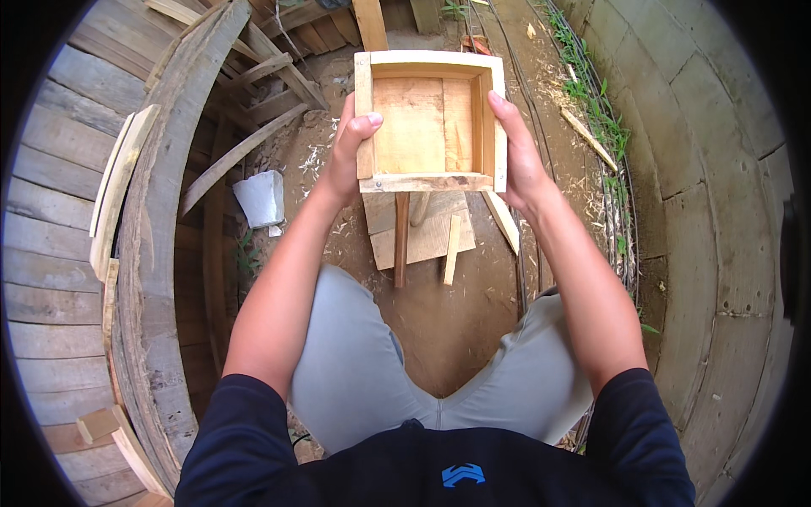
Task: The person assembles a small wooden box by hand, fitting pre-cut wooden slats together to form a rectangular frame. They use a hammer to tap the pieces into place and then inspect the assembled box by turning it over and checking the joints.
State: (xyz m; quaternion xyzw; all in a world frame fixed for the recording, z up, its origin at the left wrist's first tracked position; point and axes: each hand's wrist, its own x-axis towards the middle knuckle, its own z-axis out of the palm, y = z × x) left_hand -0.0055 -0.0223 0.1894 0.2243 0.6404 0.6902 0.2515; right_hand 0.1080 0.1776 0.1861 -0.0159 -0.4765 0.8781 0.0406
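Held up in front of me is a shallow square wooden box (409,127), its hollow side facing me. Pale boards frame it, and its back is made of planks with a seam between them. My left hand (346,152) grips the left wall, thumb lying over the front edge. On the opposite wall, my right hand (519,152) holds on with its thumb at the upper part of the rim. The other fingers of both hands are mostly hidden behind the box. Below it, a wooden board (456,221) lies on the ground with a dark stick (401,253) and a light wooden strip (453,249) on it.
At left, a long weathered plank (152,253) runs beside a wooden slat surface (51,270). A whitish block (259,199) rests on the dirt near scrap wood. Along the right stands a grey block wall (718,253), with cables (524,76) and green weeds (591,93) near its foot.
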